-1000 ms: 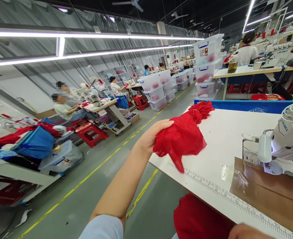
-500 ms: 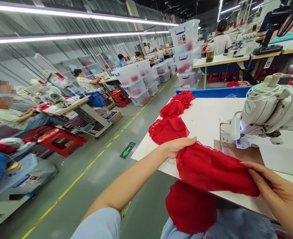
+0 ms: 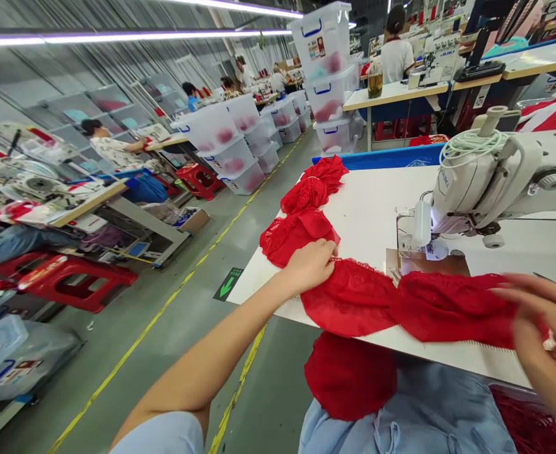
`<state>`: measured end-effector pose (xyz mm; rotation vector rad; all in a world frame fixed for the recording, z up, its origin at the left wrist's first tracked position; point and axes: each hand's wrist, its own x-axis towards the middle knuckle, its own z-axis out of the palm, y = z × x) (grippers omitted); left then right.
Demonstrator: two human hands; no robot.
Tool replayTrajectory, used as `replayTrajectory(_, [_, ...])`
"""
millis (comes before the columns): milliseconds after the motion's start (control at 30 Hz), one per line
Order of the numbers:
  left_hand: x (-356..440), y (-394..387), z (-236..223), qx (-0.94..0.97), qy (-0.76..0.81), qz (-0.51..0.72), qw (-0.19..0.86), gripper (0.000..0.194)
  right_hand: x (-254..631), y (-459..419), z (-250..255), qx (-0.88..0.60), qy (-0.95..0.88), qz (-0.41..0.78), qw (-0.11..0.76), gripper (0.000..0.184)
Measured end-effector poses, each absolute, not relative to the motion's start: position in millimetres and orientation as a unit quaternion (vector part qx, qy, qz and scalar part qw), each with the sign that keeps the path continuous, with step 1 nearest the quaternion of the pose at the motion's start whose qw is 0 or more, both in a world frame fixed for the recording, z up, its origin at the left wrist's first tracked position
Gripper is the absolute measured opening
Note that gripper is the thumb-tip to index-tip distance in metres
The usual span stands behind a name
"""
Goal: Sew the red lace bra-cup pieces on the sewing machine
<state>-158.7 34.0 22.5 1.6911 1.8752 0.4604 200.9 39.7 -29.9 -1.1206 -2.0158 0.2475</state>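
Note:
My left hand [image 3: 310, 270] is closed on the lace edge of a red lace fabric piece [image 3: 351, 299] at the front of the white sewing table [image 3: 367, 208]. The cloth stretches right, narrowing to a gathered middle, into a second red part [image 3: 448, 306]. Over its right end is my right hand [image 3: 550, 331], blurred, fingers apart and not gripping the cloth. More bunched red fabric [image 3: 301, 230] trails toward the far left corner of the table. A rounded red piece [image 3: 348, 378] hangs below the table edge by my lap. Behind the cloth stands a white sewing machine [image 3: 481, 183].
Stacked clear plastic bins [image 3: 328, 69] rise beyond the table, with more bins [image 3: 233, 142] along the aisle. Red stools [image 3: 77, 280] and other sewing stations line the left. A co-worker [image 3: 396, 53] sits at a far table. Yellow tape [image 3: 183, 280] marks the floor.
The red fabric has come down flat along the table front and extends further right. My left hand has shifted left along its edge. My right hand has let go and moved right; the view has turned.

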Motion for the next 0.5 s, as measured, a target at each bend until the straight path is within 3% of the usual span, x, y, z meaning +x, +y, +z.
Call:
replayTrajectory(100, [-126.2,36.9,16.7,0.731,0.655,0.099,0.165,0.016,148.6,36.3,-22.5,-0.311,-0.830,0.183,0.426,0.023])
replayTrajectory(200, [-108.9,43.2,8.3,0.805,0.585,0.002,0.099,0.015,119.4,43.6,-39.9,-0.336,-0.845,0.165,0.383,0.023])
replayTrajectory(333, [-117.5,47.0,2.7,0.809,0.576,0.001,0.115,0.007,127.9,48.9,-62.3,-0.368,-0.854,0.143,0.339,0.029])
replayTrajectory(500, [-131.1,44.9,-0.6,0.811,0.551,0.073,0.182,0.008,156.4,41.7,-46.4,-0.359,-0.851,0.229,0.307,0.037])
